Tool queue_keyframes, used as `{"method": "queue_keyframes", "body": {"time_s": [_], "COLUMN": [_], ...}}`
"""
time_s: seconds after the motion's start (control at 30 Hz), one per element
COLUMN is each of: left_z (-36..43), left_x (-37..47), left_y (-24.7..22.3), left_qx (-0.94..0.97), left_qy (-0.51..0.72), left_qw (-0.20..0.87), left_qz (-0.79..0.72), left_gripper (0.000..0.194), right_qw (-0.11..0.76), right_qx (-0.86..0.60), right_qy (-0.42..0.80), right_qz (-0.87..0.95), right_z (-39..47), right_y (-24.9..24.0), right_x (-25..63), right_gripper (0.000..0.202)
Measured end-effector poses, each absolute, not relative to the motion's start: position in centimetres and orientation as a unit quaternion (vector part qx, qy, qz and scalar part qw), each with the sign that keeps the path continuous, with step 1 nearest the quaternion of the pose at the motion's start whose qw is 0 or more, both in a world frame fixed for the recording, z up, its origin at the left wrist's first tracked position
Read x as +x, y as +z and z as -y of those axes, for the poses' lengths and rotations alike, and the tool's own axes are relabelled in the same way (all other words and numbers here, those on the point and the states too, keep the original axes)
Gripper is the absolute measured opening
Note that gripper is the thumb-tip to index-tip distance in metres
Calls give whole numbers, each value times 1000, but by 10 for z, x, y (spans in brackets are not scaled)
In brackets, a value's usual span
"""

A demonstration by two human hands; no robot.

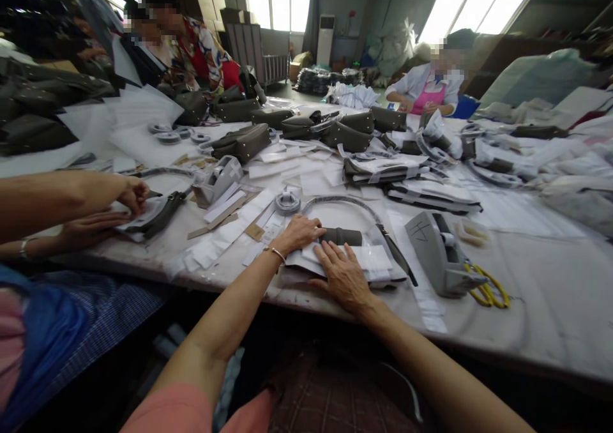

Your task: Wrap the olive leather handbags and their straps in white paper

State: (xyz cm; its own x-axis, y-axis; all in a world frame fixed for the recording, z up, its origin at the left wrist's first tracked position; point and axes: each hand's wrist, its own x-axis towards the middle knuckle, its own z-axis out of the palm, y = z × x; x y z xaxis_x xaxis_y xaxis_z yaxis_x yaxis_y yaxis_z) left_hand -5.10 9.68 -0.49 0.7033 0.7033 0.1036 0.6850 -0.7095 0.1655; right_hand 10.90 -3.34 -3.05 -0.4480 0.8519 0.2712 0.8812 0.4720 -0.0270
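Note:
A dark olive handbag lies flat at the table's front edge, with white paper over its lower part. Its wrapped handle arches away behind it. My left hand, a bracelet at its wrist, is closed at the bag's left end, fingers bent against the dark rolled piece. Flat on the paper and the bag's front lies my right hand, its fingers spread. The left fingertips are partly hidden.
A grey tape dispenser and yellow-handled scissors are at right. A clear tape roll sits behind my left hand. At left, a co-worker's hands work on another bag. Several bags and paper sheets lie behind; other people stand farther back.

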Motion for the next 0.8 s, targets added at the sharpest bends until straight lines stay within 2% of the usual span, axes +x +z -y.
{"method": "queue_keyframes", "body": {"time_s": [0.13,0.23,0.33,0.37,0.47,0.57,0.7,0.8], "left_z": [-76,-38,-2,6,14,11,16,27], "left_x": [-73,-96,-109,-111,-111,-108,-103,-96], "left_y": [9,17,12,6,-15,-35,-48,-47], "left_qx": [913,929,944,944,935,912,889,886], "left_qy": [117,137,129,136,188,262,319,314], "left_qw": [91,149,108,76,8,-14,-57,-102], "left_qz": [-381,-310,-282,-289,-301,-314,-325,-326], "left_gripper": [35,38,59,60,44,32,34,34], "right_qw": [136,141,144,144,141,133,139,149], "right_qx": [-512,-512,-512,-513,-506,-488,-482,-483], "right_qy": [-59,-57,-51,-49,-51,-50,-46,-55], "right_qz": [846,845,845,845,850,861,864,861], "right_z": [33,32,33,33,35,37,40,42], "right_y": [-34,-36,-35,-34,-29,-26,-29,-35], "right_x": [109,109,109,109,110,112,112,111], "right_gripper": [68,67,63,62,61,63,58,53]}}
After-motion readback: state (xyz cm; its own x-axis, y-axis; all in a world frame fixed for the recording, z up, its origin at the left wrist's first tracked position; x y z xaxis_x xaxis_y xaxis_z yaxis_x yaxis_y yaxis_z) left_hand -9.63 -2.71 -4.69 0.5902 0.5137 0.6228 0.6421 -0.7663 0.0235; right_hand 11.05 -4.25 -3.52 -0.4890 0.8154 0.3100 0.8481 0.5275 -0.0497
